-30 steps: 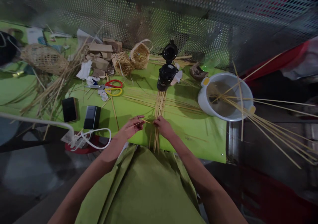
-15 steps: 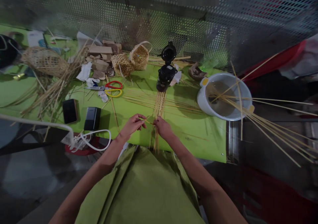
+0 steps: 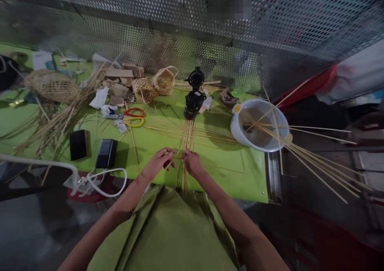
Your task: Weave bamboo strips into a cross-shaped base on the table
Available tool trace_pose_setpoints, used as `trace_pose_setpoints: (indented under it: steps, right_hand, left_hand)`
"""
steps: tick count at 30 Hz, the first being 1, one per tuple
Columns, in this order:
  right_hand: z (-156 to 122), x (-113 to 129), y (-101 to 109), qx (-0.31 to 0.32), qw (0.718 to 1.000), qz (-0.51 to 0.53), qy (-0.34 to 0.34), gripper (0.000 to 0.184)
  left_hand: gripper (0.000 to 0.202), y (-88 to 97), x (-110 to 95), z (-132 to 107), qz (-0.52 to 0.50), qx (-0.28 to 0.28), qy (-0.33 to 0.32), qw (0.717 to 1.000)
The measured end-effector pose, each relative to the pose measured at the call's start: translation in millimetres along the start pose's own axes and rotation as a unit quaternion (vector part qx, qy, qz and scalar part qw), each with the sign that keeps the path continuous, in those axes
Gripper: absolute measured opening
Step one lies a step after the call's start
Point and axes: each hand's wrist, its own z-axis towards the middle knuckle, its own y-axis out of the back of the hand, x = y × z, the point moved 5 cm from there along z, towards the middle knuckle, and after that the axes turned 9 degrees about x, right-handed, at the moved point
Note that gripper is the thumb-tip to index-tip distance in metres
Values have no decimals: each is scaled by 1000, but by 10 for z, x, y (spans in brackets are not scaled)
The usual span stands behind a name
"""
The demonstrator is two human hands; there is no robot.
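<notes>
A bundle of thin cane strips (image 3: 187, 137) runs from a black jar (image 3: 192, 103) toward me across the green table (image 3: 240, 171). My left hand (image 3: 159, 163) pinches a single thin strip (image 3: 169, 163) beside the bundle, fingers closed on it. My right hand (image 3: 192, 163) presses on the bundle's near part, fingers curled over the strips. Both hands almost touch near the table's front edge. Other strips lie crosswise under the bundle.
A white bowl (image 3: 240, 131) of water holds long strips that stick out to the right. Red and yellow scissors (image 3: 133, 117), two dark phones (image 3: 91, 149), a white cable (image 3: 102, 179), small woven baskets (image 3: 154, 85), wood blocks and loose straw lie left. A perforated metal wall stands behind.
My hands have come closer together at the bundle, the left bringing its strip toward the right. The camera has tilted, shifting the scene down and left.
</notes>
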Motion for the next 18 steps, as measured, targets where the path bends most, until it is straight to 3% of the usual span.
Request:
trace_pose_setpoints:
  steps: [2, 4, 8, 12, 15, 18]
  right_hand:
    - [-5, 15, 15, -9, 1000, -3, 1, 19]
    - [-28, 12, 30, -18, 1000, -2, 3, 19]
    - [-167, -162, 63, -67, 997, 40, -9, 22]
    - [-448, -534, 38, -122, 988, 89, -31, 25]
    - [-660, -765, -41, -120, 988, 79, -47, 24]
    - [-771, -865, -128, -102, 991, 45, -70, 20]
  left_hand:
    - [43, -14, 127, 52, 71, -14, 21, 997]
    - [34, 5, 228, 97, 206, -61, 32, 976]
    - [33, -44, 298, 162, 477, -88, 30, 874]
    - [37, -121, 303, 239, 556, -61, 17, 829]
    - [33, -182, 307, 325, 611, -38, 6, 791]
    - [27, -226, 319, 396, 630, -23, -6, 776]
